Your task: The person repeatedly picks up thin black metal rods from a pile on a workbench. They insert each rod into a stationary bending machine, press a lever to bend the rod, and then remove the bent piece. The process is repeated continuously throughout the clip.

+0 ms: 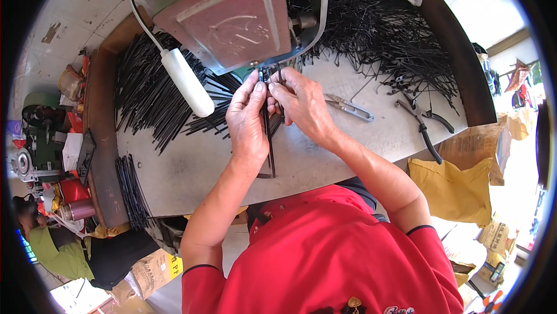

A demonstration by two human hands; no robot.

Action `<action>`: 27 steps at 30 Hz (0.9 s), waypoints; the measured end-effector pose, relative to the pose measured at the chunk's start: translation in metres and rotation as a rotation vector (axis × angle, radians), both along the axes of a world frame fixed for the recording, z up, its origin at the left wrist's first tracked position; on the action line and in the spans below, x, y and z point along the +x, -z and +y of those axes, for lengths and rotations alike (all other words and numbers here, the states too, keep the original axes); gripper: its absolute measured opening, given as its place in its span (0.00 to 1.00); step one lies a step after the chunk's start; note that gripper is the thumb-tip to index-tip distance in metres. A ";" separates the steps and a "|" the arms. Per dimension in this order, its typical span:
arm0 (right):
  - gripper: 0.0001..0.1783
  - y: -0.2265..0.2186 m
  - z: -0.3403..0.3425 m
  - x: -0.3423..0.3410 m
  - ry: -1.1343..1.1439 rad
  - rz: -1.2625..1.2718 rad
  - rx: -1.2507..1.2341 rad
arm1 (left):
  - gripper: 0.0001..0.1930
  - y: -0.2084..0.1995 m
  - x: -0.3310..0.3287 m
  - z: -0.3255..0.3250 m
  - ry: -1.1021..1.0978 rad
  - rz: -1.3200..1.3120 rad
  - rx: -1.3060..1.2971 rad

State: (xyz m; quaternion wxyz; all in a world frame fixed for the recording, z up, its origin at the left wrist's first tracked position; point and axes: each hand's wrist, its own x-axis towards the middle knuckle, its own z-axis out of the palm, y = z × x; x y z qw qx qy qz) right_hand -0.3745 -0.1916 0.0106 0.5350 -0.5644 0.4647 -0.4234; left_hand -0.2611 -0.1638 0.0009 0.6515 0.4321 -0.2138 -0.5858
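"What are the left hand's [248, 111] fingers doing?"

"Thumb and forefinger are pinched together on a black strip [268, 140], right under the machine [232, 21]. The strip runs down from them over the table [325, 157]."

"And the right hand [307, 105]?"

"Just beside the left, fingers curled in, thumb and forefinger closed on a second strip [282, 118]. Its middle is hidden by the fingers."

"Are the hands touching?"

"Can't tell; the fingertips crowd together there."

"What's around them?"

"A heap [159, 90] of black strips to the left and a tangled pile [383, 35] beyond, to the right. Snips [351, 108] lie near the right wrist, pliers [422, 125] farther right."
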 end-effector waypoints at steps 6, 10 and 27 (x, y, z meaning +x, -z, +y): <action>0.08 -0.008 -0.004 -0.002 -0.044 0.115 -0.050 | 0.17 0.001 0.001 -0.001 0.008 -0.047 -0.006; 0.10 -0.005 -0.023 -0.010 -0.158 0.049 0.201 | 0.14 -0.016 0.030 -0.016 0.220 -0.176 0.120; 0.15 0.002 -0.008 -0.011 -0.244 -0.234 0.278 | 0.18 -0.023 0.020 0.038 0.309 -0.250 0.121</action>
